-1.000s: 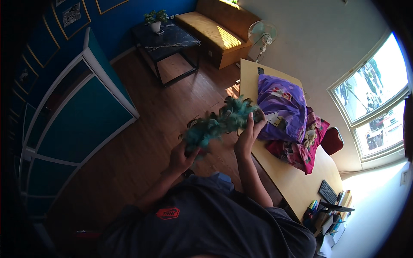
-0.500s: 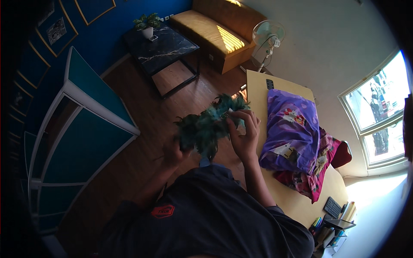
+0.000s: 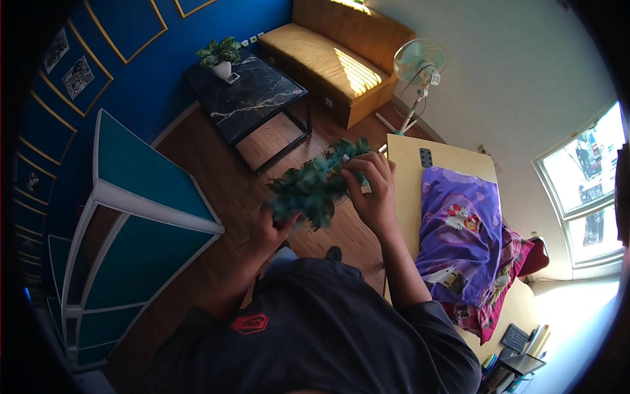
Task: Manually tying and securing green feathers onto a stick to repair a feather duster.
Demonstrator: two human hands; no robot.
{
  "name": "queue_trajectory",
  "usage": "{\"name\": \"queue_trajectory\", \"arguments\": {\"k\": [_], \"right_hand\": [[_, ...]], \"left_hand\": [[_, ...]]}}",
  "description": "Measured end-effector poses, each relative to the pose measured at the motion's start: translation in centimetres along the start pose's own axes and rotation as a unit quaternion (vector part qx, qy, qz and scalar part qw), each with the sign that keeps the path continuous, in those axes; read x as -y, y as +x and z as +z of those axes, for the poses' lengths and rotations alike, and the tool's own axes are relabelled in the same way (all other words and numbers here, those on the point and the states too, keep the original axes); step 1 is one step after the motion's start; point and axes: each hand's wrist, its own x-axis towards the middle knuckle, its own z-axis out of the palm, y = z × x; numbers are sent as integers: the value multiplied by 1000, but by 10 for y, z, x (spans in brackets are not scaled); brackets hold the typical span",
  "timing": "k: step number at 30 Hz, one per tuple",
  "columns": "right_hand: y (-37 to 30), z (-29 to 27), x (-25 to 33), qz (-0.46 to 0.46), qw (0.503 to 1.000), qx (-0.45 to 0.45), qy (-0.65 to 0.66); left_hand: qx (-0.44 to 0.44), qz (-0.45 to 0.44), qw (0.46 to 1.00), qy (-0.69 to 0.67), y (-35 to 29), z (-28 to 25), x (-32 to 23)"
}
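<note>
A fluffy bunch of dark green feathers [image 3: 307,190] hangs in front of my chest, above the floor. My left hand [image 3: 268,230] is closed at its lower left end, with the fingers partly hidden behind the feathers. At the upper right end, my right hand [image 3: 375,197] pinches the bunch between thumb and fingers. A small pale bit shows beside those fingertips, too small to name. Whether the bunch has a handle cannot be seen.
On my right stands a pale yellow table [image 3: 403,154] with a purple pillow [image 3: 459,230], folded pink cloth [image 3: 476,322] and a keyboard [image 3: 515,337]. A teal-panelled partition [image 3: 157,256] is at left. Ahead are a black marble-top table [image 3: 252,88], a sofa [image 3: 321,56] and a fan [image 3: 420,65].
My view has shifted, so the room sits lower in the picture. Both hands keep hold of the feather bunch, whose lower part no longer hangs as far down.
</note>
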Motion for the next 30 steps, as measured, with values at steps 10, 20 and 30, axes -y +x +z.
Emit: {"name": "queue_trajectory", "arguments": {"k": [10, 20, 30], "right_hand": [[45, 41, -17, 25, 986, -62, -156], [86, 94, -9, 64, 965, -128, -218], [108, 154, -2, 129, 945, -165, -253]], "left_hand": [[100, -56, 984, -133, 63, 26, 81], [154, -72, 957, -237, 120, 26, 155], [176, 10, 960, -215, 138, 32, 225]]}}
